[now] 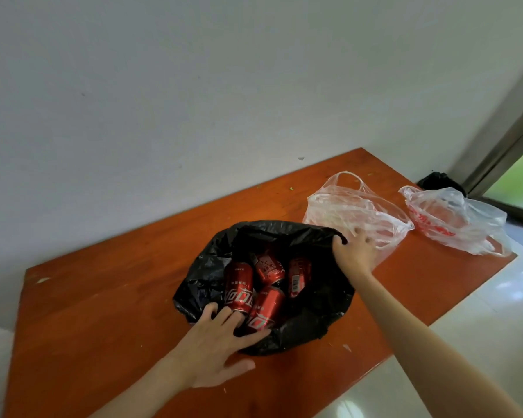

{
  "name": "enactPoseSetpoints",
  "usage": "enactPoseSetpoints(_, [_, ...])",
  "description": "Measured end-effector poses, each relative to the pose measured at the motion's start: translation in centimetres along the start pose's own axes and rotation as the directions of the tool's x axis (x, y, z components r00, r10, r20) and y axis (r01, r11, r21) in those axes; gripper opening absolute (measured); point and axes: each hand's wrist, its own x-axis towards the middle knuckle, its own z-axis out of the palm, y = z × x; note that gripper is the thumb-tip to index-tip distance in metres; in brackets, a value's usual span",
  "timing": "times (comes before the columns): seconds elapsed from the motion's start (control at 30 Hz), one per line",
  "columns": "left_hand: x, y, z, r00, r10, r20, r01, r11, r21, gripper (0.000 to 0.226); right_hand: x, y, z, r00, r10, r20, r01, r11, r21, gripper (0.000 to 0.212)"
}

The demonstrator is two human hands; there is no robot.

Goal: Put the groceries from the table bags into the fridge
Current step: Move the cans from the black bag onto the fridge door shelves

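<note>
Cans [266, 289], four red ones, lie loose in the black bag [314, 309] on the orange table [109, 303], and the left hand [218, 348] reaches into the bag's mouth with fingers spread, fingertips touching the nearest two, gripping nothing yet. Right hand [355, 250] pinches the far rim of the bag, holding it open beside the clear bag [354, 212]. Trouble could come if that rim slips and the plastic folds over the cans, or if one grabbed by its end rolls free.
</note>
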Motion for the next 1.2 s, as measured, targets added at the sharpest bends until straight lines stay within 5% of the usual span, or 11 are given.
enactPoseSetpoints(0.07, [0.8,0.8,-0.7,0.999,-0.013,-0.043,0.012,0.999,-0.042,0.04,-2.4,0.9,0.9,0.819,-0.567,-0.09,0.52,0.799,-0.303,0.042])
enactPoseSetpoints(0.17, [3.0,1.0,-1.6,0.993,-0.019,-0.115,0.01,0.997,-0.078,0.041,-6.3,2.9,2.3,0.489,-0.868,0.092,0.831,0.431,-0.352,0.018])
enactPoseSetpoints(0.27, [5.8,-0.6,-2.4,0.992,-0.116,-0.051,0.117,0.993,0.015,0.034,-7.4,4.6,2.8,0.597,-0.706,0.381,0.771,0.373,-0.516,0.067])
enactPoseSetpoints(0.33, [6.7,-2.5,-2.6,0.958,-0.219,0.184,0.206,0.974,0.092,0.051,-6.8,5.7,2.3,0.673,-0.511,0.535,0.732,0.351,-0.584,0.097])
enactPoseSetpoints(0.4, [7.0,-4.3,-3.3,0.843,-0.339,0.418,0.256,0.936,0.242,0.076,-6.1,6.6,1.2,0.703,-0.336,0.627,0.711,0.357,-0.606,0.102])
enactPoseSetpoints(0.57, [7.2,-6.9,-3.9,0.771,-0.452,0.449,0.297,0.878,0.374,0.097,-5.2,6.6,-0.3,0.709,-0.263,0.655,0.702,0.357,-0.616,0.104])
enactPoseSetpoints(0.73, [8.6,-4.3,-2.8,0.902,-0.355,0.245,0.317,0.931,0.182,0.055,-5.9,3.8,2.0,0.745,-0.453,0.49,0.666,0.553,-0.501,0.058])
enactPoseSetpoints(0.8, [9.0,-3.0,-1.2,0.874,-0.363,0.324,0.382,0.924,0.007,0.056,-6.6,2.9,4.3,0.815,-0.321,0.483,0.517,0.778,-0.357,0.043])
enactPoseSetpoints(0.9, [9.2,-2.8,0.7,0.764,-0.418,0.491,0.558,0.81,-0.179,0.074,-7.2,2.1,7.7,0.844,0.041,0.534,0.052,0.986,-0.157,0.034])
enactPoseSetpoints(1.03, [9.0,-3.2,2.1,0.661,-0.539,0.522,0.732,0.617,-0.29,0.061,-7.7,2.3,10.0,0.84,0.214,0.498,-0.171,0.977,-0.13,0.046])
enactPoseSetpoints(1.2, [9.2,-2.8,3.1,0.619,-0.559,0.552,0.777,0.542,-0.321,0.063,-7.9,2.9,11.5,0.757,0.332,0.563,-0.395,0.919,-0.01,0.049])
